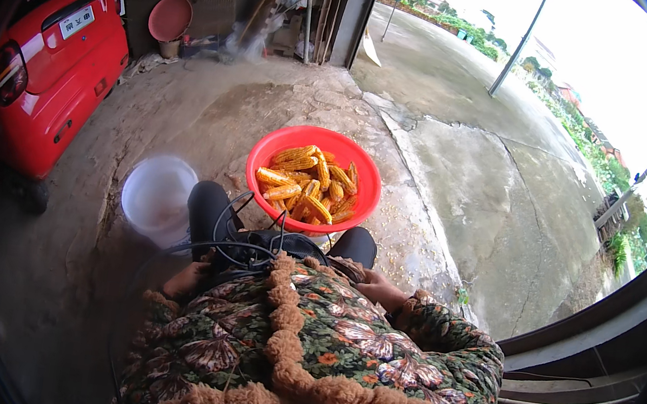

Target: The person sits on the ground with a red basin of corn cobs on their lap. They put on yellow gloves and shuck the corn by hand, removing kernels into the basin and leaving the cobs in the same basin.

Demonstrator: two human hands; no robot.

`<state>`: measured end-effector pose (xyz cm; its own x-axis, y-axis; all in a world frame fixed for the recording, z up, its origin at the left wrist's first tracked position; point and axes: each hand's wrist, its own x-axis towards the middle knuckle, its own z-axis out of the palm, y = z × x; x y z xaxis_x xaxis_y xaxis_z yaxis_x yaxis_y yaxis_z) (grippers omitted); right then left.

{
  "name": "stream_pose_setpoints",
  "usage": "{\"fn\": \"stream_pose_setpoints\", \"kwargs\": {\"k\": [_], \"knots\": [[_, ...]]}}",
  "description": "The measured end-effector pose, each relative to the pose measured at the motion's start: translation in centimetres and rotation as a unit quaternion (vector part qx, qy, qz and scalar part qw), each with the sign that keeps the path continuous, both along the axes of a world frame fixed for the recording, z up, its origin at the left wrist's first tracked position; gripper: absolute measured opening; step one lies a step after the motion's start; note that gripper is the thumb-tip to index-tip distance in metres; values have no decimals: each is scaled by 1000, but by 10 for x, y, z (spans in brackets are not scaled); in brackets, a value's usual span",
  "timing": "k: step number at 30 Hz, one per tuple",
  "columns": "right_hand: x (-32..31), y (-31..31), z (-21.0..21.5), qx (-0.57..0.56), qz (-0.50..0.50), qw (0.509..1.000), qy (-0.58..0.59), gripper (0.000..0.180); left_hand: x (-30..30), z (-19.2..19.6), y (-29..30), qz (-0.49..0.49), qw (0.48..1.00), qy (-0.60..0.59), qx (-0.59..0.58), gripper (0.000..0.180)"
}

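A red plastic basin (371, 177) in front of my knees holds several husked yellow corn cobs (306, 180). At my left thigh is my left hand (186, 279), partly behind the black cables (240, 252) and my sleeve; its fingers are hidden. My right hand (383, 290) lies by my right thigh at the edge of my flowered jacket, fingers mostly out of sight. Both hands are well short of the basin. I cannot make out anything held in either one.
Left of my knee stands a white bucket (158, 199). A red car (66, 57) is parked farther left. Loose kernels (404, 270) dot the concrete to the right. A pink basin (170, 18) leans at the back wall, and a doorway opens onto a paved yard (494, 191).
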<state>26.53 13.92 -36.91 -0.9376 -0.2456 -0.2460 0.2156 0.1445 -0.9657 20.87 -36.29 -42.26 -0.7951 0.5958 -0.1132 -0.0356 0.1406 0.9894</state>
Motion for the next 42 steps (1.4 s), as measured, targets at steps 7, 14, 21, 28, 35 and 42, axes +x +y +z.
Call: {"fn": "stream_pose_setpoints", "kwargs": {"k": [7,14,21,28,35,42], "knots": [[-3,17,17,272,152,950,15,39,7,24,14,27,999,-43,-9,21],[9,28,6,-347,44,851,-391,67,37,40,6,77,985,-114,107,41],[36,40,-18,-185,46,908,-372,37,-13,-52,2,40,997,66,-27,25],[57,16,16,-106,25,947,-303,32,-14,-57,-2,61,996,-30,54,25],[55,-15,61,27,24,983,-182,32,-9,-53,3,23,998,22,46,26],[35,-5,49,282,199,938,19,48,21,26,0,-20,986,-97,135,32]]}}
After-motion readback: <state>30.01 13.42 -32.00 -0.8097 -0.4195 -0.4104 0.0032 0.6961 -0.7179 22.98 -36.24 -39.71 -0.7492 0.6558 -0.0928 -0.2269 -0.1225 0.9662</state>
